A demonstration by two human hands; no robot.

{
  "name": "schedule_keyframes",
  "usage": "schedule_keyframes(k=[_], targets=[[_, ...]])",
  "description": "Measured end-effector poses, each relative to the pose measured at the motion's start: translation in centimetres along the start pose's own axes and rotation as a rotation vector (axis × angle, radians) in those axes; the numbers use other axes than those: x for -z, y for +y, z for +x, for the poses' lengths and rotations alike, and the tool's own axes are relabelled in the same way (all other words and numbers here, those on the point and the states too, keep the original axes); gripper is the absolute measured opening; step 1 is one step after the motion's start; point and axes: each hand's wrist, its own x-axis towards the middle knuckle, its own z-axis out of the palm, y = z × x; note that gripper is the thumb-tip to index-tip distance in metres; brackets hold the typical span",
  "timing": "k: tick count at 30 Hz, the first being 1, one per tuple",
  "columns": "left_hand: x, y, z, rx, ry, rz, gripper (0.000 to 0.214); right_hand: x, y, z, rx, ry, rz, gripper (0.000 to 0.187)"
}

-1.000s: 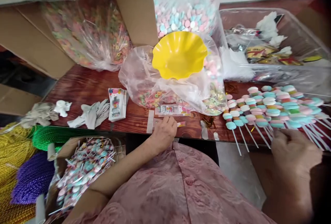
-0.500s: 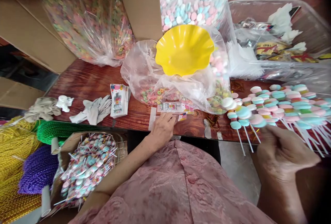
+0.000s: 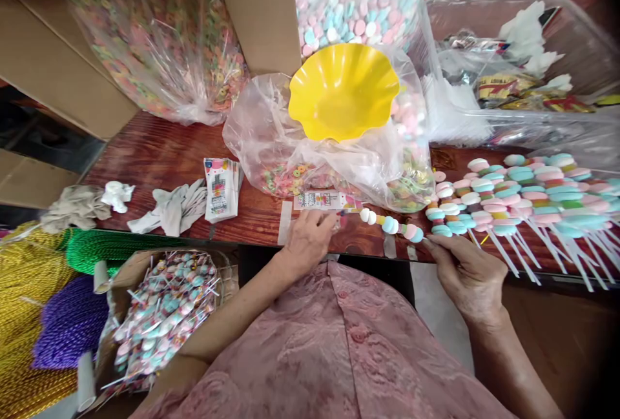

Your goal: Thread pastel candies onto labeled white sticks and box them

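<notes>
My right hand (image 3: 467, 277) pinches the end of the stick of a candy skewer (image 3: 390, 225), threaded with white, pink and light blue candies and small coloured pieces. The skewer points left over the table edge, its tip close to my left hand (image 3: 310, 238). My left fingers are closed at a small clear printed bag (image 3: 343, 217), mostly hidden and blurred. Just behind lies another printed bag (image 3: 317, 201) flat on the table. Several more candy skewers (image 3: 547, 196) lie in a pile to the right, white sticks toward me.
A yellow wavy bowl (image 3: 343, 93) rests on plastic bags of candy. A stack of printed bags (image 3: 221, 190) and gloves (image 3: 172, 209) lie to the left. Below stands a box of wrapped skewers (image 3: 165, 309). At back right is a clear bin (image 3: 513, 119).
My right hand has moved left from the pile, bringing one candy skewer across to my left hand. The left hand has shifted slightly right.
</notes>
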Motion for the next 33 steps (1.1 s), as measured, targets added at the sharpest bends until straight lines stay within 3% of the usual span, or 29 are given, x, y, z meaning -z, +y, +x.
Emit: schedule_keyframes(k=[4,11,17,24,27,33], targets=[[0.0,0.9,0.3,-0.047,0.006,0.143,0.020,-0.5,0.1,-0.5,-0.046,0.007,0.012,0.009],[-0.7,0.8,0.9,-0.092,-0.013,0.056,0.025,-0.3,0.3,-0.8,-0.135,0.038,0.024,0.007],[-0.5,1.6,0.7,-0.052,-0.017,0.112,0.022,-0.7,0.4,-1.2,-0.166,0.012,0.036,0.006],[-0.5,0.4,1.1,0.019,0.049,-0.129,0.023,-0.7,0.2,-1.0,-0.128,-0.016,0.053,0.008],[0.3,-0.1,0.2,0.029,0.014,-0.108,0.013,-0.2,0.5,-1.0,-0.146,-0.017,0.039,0.007],[0.8,-1.3,-1.2,-0.005,0.054,-0.102,0.019,-0.4,0.6,-0.9,-0.114,-0.009,0.033,0.007]])
